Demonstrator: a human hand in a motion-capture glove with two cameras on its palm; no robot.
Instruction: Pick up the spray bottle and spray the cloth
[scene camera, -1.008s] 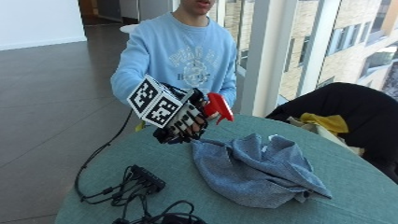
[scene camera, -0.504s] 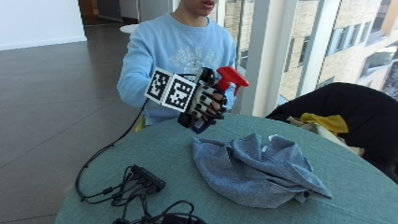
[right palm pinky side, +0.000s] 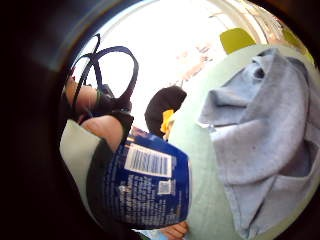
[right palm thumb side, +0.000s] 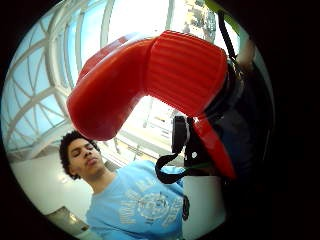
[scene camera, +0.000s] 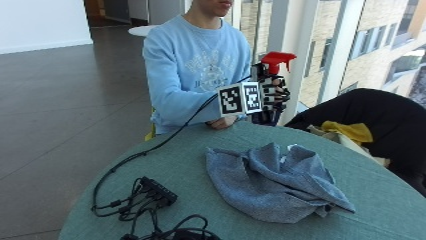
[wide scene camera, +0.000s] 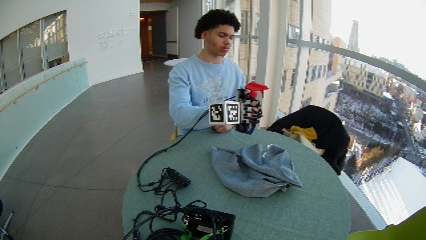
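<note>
Spray bottle (scene camera: 271, 85) held upright in the air above the table's far edge, red trigger head (right palm thumb side: 150, 80) uppermost, dark blue labelled body (right palm pinky side: 147, 185) close against the palm. Gloved right hand (scene camera: 269, 95) wrapped round the bottle's neck and upper body, fingers curled on it. Likely rigid plastic, smooth and a little slippery at the label; weight impossible to tell, since the fill level is hidden. Best taken high at the narrow neck, forefinger free for the trigger. Nozzle direction hard to read from here. Grey-blue cloth (scene camera: 279, 182) lying crumpled mid-table, well below and apart from the bottle; soft, limp, likely to take the spray without shifting. Round green table (scene camera: 200, 200) beneath, black cables (scene camera: 143, 197) near its front edge.
</note>
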